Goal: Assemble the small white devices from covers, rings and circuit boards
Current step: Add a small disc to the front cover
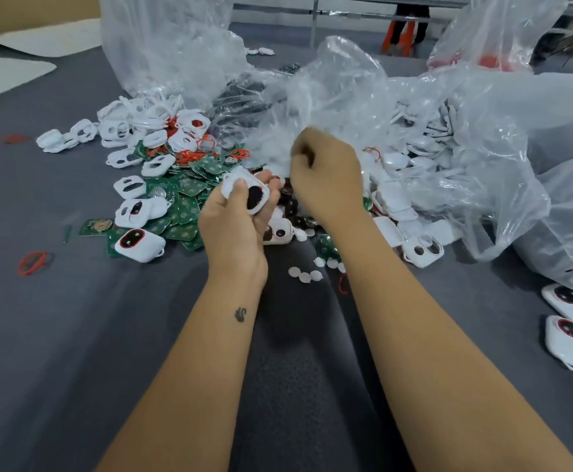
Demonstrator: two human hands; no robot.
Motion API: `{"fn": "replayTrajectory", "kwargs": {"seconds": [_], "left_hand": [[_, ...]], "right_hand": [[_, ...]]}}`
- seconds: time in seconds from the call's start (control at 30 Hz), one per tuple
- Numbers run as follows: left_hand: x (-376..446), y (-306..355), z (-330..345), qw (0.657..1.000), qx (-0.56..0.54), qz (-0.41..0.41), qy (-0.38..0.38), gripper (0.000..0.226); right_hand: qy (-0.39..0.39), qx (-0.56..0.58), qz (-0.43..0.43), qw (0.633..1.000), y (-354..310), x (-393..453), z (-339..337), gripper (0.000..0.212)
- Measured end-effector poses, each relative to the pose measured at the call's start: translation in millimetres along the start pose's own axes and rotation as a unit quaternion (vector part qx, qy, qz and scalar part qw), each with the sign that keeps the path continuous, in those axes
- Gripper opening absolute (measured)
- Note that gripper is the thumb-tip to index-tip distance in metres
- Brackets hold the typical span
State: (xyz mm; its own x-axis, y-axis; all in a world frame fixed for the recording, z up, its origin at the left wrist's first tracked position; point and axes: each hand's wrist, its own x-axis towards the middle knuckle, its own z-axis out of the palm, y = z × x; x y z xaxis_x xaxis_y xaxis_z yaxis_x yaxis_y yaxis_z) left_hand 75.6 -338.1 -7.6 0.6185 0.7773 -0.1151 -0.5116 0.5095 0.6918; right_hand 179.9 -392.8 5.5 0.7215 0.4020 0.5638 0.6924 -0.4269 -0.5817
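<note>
A white cover [246, 192] is being held in the left hand [234, 226], thumb pressing its face, while the right hand [325, 172], fingers curled just beyond it, contents blurred, is best being guided squarely onto the opening.

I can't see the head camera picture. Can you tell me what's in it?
A person's left hand holds a small white cover with a dark oval opening, while the right hand, fingers curled, hovers blurred just beyond it. Behind them on the grey table lie white covers, green circuit boards and clear plastic bags.
</note>
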Motion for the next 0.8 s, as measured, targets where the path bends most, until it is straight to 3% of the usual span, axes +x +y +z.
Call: {"fn": "replayTrajectory", "kwargs": {"seconds": [0.07, 0.13, 0.27, 0.4, 0.5, 0.7, 0.8], "left_hand": [[5.2, 4.4, -3.0, 0.999, -0.024, 0.012, 0.027, 0.022], [7.5, 5.6, -3.2, 0.998, -0.035, 0.009, 0.042, 0.020], [10.5, 3.7, 0.8, 0.998, -0.031, -0.001, 0.054, 0.020], [12.9, 0.5, 0.0, 0.998, -0.007, 0.011, 0.059, 0.022], [14.9, -1.1, -1.5, 0.998, 0.000, 0.011, 0.056, 0.021], [17.4, -3.6, -1.9, 0.998, 0.011, 0.008, 0.055, 0.021], [17.8, -3.6, -1.3, 0.998, 0.008, 0.007, 0.054, 0.021]], "right_hand": [[-0.122, 0.021, 0.019, 0.992, -4.6, 6.2, 9.4, 0.028], [-0.186, 0.035, 0.040, 0.981, -2.8, 19.3, 18.0, 0.035], [-0.213, 0.061, 0.067, 0.973, 5.3, 50.0, 30.9, 0.048], [-0.291, -0.109, 0.001, 0.951, 12.6, 80.0, 46.4, 0.059], [-0.294, -0.204, 0.032, 0.933, 19.7, 94.5, 50.7, 0.071], [-0.339, -0.241, 0.055, 0.908, 13.9, 97.1, 58.7, 0.077], [-0.336, -0.146, 0.139, 0.920, 14.3, 93.7, 61.5, 0.078]]}}
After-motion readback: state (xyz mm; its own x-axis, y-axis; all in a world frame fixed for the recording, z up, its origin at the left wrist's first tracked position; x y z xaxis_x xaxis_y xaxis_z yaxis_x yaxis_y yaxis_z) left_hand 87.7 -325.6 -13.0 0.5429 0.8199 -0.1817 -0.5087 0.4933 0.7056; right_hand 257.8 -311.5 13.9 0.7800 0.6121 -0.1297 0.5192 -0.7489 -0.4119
